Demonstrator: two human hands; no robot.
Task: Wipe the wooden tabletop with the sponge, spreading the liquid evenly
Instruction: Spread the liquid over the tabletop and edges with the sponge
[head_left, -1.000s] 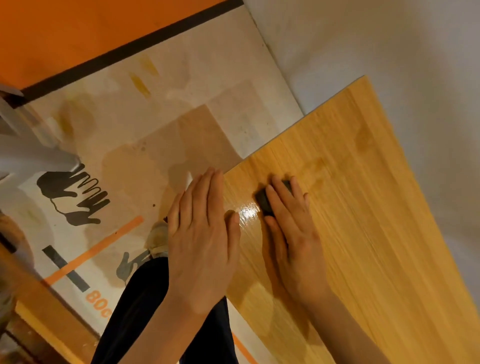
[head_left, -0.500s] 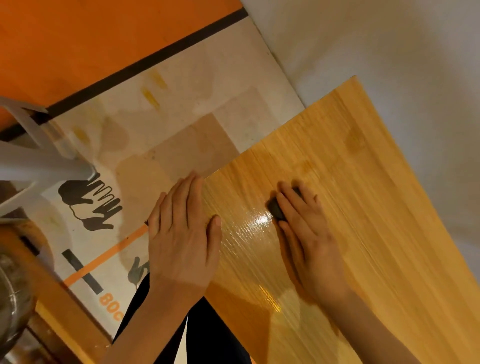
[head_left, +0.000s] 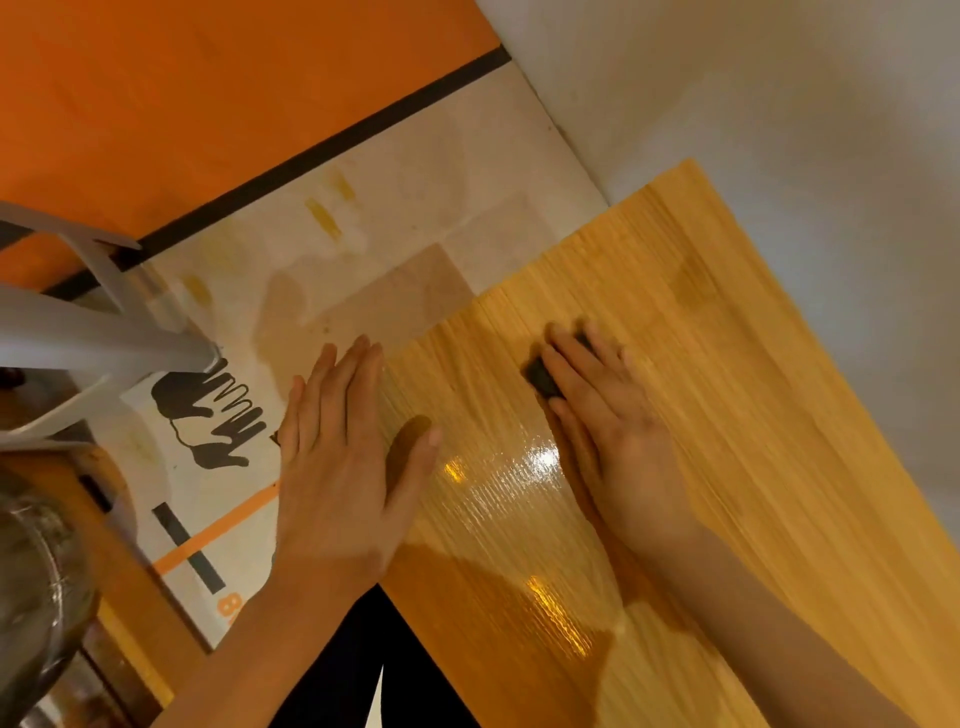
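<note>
Dark sponge under flat right hand, fingers straight, pressing it onto honey-coloured wooden tabletop toward the board's 10 o'clock corner. Left hand flat too, fingers together, bracing the 9 o'clock edge, gripping nothing. Glossy streaked liquid film from mid-board toward 6 o'clock — apparently spread; the matte 3 o'clock side seemingly still to do. Sponge mostly hidden under fingers; board cut off at 5 o'clock — remaining area unclear.

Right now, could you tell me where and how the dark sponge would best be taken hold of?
Judging from this view, take the sponge from above, across its exposed end. It lies flat on the tabletop under the right hand's straight fingers, so only that dark end shows clear.
</note>
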